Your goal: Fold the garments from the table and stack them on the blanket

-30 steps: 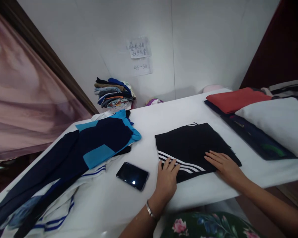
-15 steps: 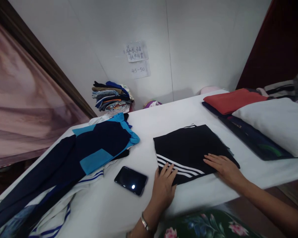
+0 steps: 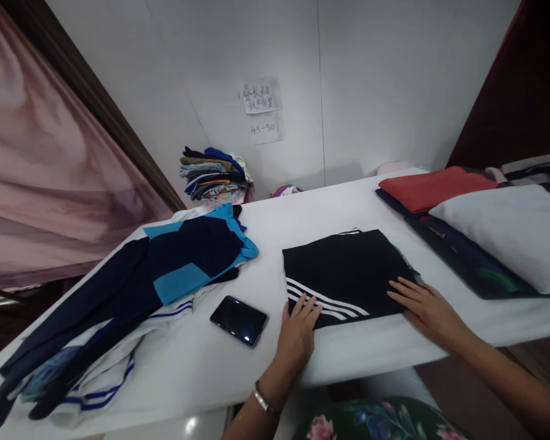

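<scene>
A folded black garment (image 3: 343, 269) with white stripes across its lower left corner lies flat on the white-covered table. My left hand (image 3: 297, 330) rests on that striped corner, fingers stretched out and a silvery bracelet on the wrist. On the garment's right edge lies my right hand (image 3: 428, 308), open, with its fingertips on the black cloth. Part of the right edge is hidden beneath this hand. A black phone (image 3: 239, 321) lies face up, left of my left hand and apart from it.
Navy-and-blue clothing (image 3: 197, 250) is spread on the left over a white garment with blue stripes (image 3: 105, 388). To the right lie folded red (image 3: 435, 189) and white clothes (image 3: 508, 229). A clothes stack (image 3: 217, 177) stands by the wall, below paper notes (image 3: 262, 95).
My right hand has shifted slightly right along the garment, and its lower right corner no longer shows beyond that hand. My left hand stays on the stripes. The camera view has turned slightly.
</scene>
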Demonstrator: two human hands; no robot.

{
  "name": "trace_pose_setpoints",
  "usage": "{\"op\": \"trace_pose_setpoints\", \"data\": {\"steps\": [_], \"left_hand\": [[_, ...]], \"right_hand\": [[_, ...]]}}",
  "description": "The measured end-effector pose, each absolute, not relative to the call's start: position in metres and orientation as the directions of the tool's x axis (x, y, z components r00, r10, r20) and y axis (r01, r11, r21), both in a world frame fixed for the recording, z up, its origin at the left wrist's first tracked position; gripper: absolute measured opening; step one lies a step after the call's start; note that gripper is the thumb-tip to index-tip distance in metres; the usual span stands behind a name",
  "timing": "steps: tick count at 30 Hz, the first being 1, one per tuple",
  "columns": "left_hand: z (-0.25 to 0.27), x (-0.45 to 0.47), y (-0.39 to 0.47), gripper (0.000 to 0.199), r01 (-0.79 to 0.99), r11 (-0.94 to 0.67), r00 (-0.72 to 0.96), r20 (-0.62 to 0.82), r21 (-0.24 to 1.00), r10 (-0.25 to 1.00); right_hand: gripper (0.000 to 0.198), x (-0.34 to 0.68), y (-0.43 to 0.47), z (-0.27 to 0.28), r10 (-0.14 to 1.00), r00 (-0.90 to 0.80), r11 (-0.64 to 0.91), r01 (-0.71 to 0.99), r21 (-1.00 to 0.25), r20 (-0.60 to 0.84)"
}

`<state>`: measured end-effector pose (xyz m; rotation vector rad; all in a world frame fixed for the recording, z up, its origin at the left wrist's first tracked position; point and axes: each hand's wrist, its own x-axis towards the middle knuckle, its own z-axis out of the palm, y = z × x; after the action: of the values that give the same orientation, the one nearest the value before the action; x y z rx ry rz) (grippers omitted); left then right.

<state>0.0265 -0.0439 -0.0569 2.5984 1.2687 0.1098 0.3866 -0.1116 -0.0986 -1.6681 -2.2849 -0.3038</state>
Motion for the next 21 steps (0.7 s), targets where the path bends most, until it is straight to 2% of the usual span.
{"op": "trace_pose_setpoints", "data": {"steps": [14,21], "left_hand": [[-0.064,0.027,-0.047,0.066,0.761,-0.597,0.613,0.019,0.254,0.79],[-0.062,0.027,-0.049,0.064,0.757,-0.598,0.617,0.012,0.261,0.787]], "right_hand": [[0.047,0.383,-0.12,-0.1,0.913,-0.227,0.274,0.957,-0.098,0.338],[0.042,0.385,-0.108,-0.112,0.883,-0.238,0.253,0.967,0.016,0.404]]}}
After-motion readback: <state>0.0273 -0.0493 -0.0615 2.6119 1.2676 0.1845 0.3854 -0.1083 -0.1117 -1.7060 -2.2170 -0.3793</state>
